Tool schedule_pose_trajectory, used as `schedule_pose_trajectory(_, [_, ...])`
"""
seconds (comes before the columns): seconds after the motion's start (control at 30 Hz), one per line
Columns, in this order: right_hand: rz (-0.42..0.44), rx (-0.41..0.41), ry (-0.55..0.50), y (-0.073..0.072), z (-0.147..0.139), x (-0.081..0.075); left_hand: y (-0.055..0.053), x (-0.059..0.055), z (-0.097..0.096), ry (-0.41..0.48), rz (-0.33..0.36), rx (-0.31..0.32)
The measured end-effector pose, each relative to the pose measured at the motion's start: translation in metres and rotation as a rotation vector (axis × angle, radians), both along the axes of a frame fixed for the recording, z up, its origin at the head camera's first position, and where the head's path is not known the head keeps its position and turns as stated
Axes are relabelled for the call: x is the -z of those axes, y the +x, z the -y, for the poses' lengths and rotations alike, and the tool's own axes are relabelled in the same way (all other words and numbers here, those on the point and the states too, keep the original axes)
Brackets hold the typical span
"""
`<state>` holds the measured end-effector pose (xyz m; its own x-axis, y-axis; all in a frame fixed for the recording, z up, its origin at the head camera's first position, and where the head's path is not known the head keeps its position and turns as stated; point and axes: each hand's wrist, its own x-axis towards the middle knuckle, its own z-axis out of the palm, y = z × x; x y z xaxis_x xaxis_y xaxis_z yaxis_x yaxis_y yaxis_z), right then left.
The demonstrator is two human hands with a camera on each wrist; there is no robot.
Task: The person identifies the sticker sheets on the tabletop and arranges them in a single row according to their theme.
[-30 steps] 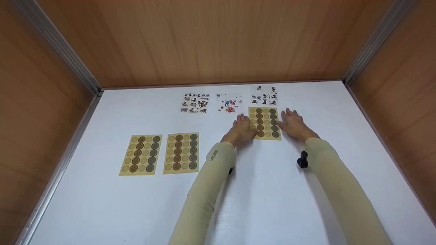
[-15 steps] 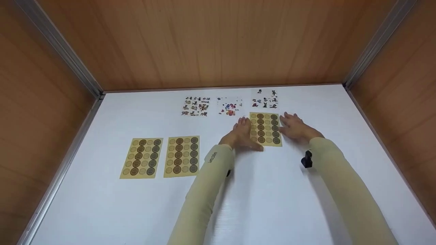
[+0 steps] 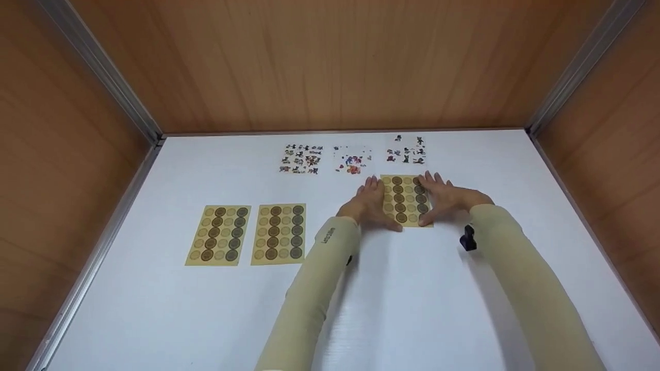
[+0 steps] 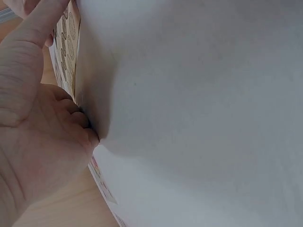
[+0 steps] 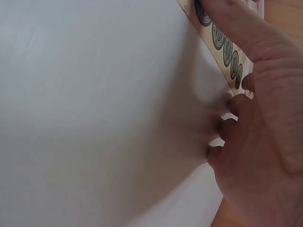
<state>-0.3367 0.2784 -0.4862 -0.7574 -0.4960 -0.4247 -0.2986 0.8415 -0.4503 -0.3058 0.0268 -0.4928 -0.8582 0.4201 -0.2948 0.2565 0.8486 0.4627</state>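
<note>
Sheet (image 3: pixel 405 201) lies flat between the fingers of both hands. We see left hand (image 3: pixel 367 206) and right hand (image 3: pixel 447 198) at its side edges, thumbs spread wide, fingers extended, touching without gripping. Similar sheets (image 3: pixel 279 234) lie left of the left fingers.

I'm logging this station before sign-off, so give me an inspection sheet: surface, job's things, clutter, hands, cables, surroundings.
Surface: white tabletop, with sheets lying on it.
Job's things: tan sheet printed with discs, between the hands.
Clutter: nothing seen besides two similar sheets to its left and three picture sheets at the back.
Hands: left hand at the sheet's left edge; right hand at its right edge.
Cables: nothing seen.
Surroundings: wood-grain walls, metal corner strips.
</note>
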Motion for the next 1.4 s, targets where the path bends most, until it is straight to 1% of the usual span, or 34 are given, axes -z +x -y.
schedule_pose_trajectory(0.1, [0.032,-0.017,0.065,0.0,0.002,-0.004,0.001,-0.001,0.0,-0.033,-0.016,0.015])
schedule_pose_trajectory(0.2, [0.061,-0.049,0.09,0.001,0.005,-0.007,0.003,-0.002,0.002,-0.053,-0.017,0.03])
schedule_pose_trajectory(0.3, [0.086,-0.071,0.104,0.001,0.007,-0.011,0.005,-0.003,0.002,-0.044,-0.02,0.047])
schedule_pose_trajectory(0.4, [0.129,-0.042,0.126,0.002,0.008,-0.015,0.006,-0.002,0.001,-0.038,-0.013,0.065])
schedule_pose_trajectory(0.57, [0.186,0.037,0.135,0.003,0.006,-0.021,0.008,0.002,0.0,-0.027,0.006,0.055])
schedule_pose_trajectory(0.67, [0.181,0.05,0.127,0.003,0.005,-0.02,0.009,0.001,0.0,-0.027,0.001,0.048])
schedule_pose_trajectory(0.8, [0.164,0.068,0.106,0.003,0.004,-0.018,0.008,-0.002,0.002,-0.045,-0.008,0.053])
schedule_pose_trajectory(0.9, [0.15,0.082,0.114,0.004,0.007,-0.017,0.006,-0.002,0.002,-0.055,-0.02,0.056])
schedule_pose_trajectory(1.0, [0.137,0.09,0.13,0.004,0.008,-0.015,0.007,-0.002,0.002,-0.046,-0.029,0.055])
schedule_pose_trajectory(1.17, [0.145,0.123,0.109,0.004,0.006,-0.012,0.007,-0.004,0.0,-0.053,-0.032,0.057])
schedule_pose_trajectory(1.3, [0.117,0.103,0.099,0.005,0.005,-0.01,0.006,-0.004,-0.001,-0.084,-0.042,0.067])
schedule_pose_trajectory(1.4, [0.099,0.095,0.087,0.005,0.005,-0.01,0.006,-0.005,-0.001,-0.087,-0.041,0.067])
